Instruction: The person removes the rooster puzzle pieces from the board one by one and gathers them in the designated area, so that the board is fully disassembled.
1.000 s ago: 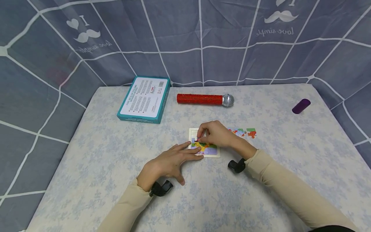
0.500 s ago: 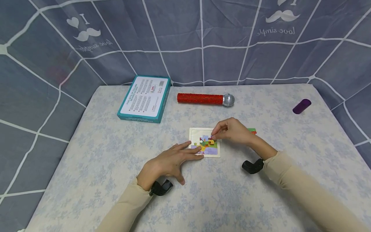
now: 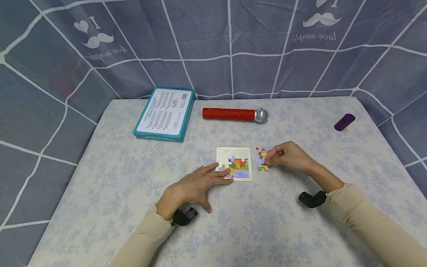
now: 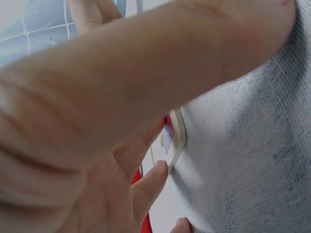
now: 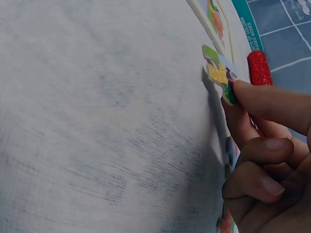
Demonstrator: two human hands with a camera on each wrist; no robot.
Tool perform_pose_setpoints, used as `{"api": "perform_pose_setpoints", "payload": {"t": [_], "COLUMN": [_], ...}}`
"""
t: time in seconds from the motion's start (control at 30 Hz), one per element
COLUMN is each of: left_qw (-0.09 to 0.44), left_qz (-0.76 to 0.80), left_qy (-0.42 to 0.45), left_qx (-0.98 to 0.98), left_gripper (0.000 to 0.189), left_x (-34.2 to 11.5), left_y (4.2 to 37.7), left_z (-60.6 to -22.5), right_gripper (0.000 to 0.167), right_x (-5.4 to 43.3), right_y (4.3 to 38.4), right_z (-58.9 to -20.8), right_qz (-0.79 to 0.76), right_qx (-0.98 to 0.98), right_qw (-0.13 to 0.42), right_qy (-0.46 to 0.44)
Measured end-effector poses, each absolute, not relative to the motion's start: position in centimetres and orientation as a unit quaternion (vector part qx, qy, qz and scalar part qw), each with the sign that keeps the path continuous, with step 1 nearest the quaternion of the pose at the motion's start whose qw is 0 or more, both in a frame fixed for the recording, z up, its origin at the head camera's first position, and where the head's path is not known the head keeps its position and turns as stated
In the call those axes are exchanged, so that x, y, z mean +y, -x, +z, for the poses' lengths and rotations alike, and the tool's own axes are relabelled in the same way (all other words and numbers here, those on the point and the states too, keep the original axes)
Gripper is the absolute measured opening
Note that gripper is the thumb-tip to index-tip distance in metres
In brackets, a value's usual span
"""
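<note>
In the head view a small jigsaw puzzle tray (image 3: 234, 149) with a pale rim lies on the table, partly filled with colourful pieces. My left hand (image 3: 200, 185) rests flat with spread fingers over its lower left edge. To the right of the tray, my right hand (image 3: 291, 158) pinches a jigsaw piece (image 3: 261, 166) between thumb and index finger. The right wrist view shows this piece (image 5: 218, 73) as green, yellow and purple, tilted above the cloth. More loose pieces (image 3: 262, 152) lie just behind it, partly covered by the hand.
Behind the tray lies a red microphone-shaped item (image 3: 228, 114) with a silver head. A teal and white box (image 3: 164, 113) stands at the back left. A purple cylinder (image 3: 344, 122) lies at the far right. A grey-blue checked curtain (image 3: 207, 44) surrounds the table.
My right hand has moved from over the tray to the right, and it now holds a piece beside the tray. More of the assembled picture shows. My left hand stays put.
</note>
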State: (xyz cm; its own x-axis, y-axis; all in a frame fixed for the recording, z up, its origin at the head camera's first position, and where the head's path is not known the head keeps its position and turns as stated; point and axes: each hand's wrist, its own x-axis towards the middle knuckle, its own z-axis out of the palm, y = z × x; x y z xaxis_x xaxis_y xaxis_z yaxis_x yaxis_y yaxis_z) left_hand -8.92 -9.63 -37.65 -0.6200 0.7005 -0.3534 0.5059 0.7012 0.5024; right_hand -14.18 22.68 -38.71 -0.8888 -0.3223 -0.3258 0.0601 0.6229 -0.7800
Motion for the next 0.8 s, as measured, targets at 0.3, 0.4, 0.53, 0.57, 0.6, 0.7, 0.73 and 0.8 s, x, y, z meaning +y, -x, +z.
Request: {"api": "perform_pose_setpoints", "payload": {"t": [0.3, 0.4, 0.53, 0.57, 0.6, 0.7, 0.73, 0.8], "left_qw": [0.269, 0.267, 0.266, 0.266, 0.266, 0.266, 0.267, 0.267], "left_qz": [0.189, 0.19, 0.19, 0.19, 0.189, 0.189, 0.189, 0.189], "left_qy": [-0.341, -0.342, -0.342, -0.342, -0.341, -0.341, -0.341, -0.341], "left_qx": [0.881, 0.881, 0.881, 0.881, 0.881, 0.881, 0.881, 0.881], "left_gripper": [0.095, 0.095, 0.095, 0.095, 0.095, 0.095, 0.095, 0.095], "left_x": [-9.65, -9.62, -9.58, -9.57, -9.57, -9.57, -9.58, -9.6], "left_y": [8.91, 8.87, 8.83, 8.84, 8.84, 8.86, 8.86, 8.87], "left_z": [-37.85, -37.85, -37.81, -37.81, -37.8, -37.8, -37.79, -37.78], "right_gripper": [0.013, 0.012, 0.01, 0.009, 0.008, 0.006, 0.006, 0.005], "right_x": [22.4, 22.28, 22.08, 22.04, 21.99, 21.89, 21.84, 21.74], "right_y": [14.29, 14.28, 14.19, 14.17, 14.15, 14.1, 14.1, 14.1], "right_z": [-39.03, -39.14, -39.18, -39.16, -39.13, -39.05, -39.04, -39.01], "right_qz": [-0.408, -0.402, -0.391, -0.387, -0.383, -0.373, -0.37, -0.365], "right_qx": [0.886, 0.89, 0.898, 0.9, 0.902, 0.908, 0.909, 0.911], "right_qw": [0.207, 0.2, 0.188, 0.185, 0.182, 0.177, 0.175, 0.173], "right_qy": [0.071, 0.074, 0.078, 0.079, 0.079, 0.078, 0.079, 0.081]}}
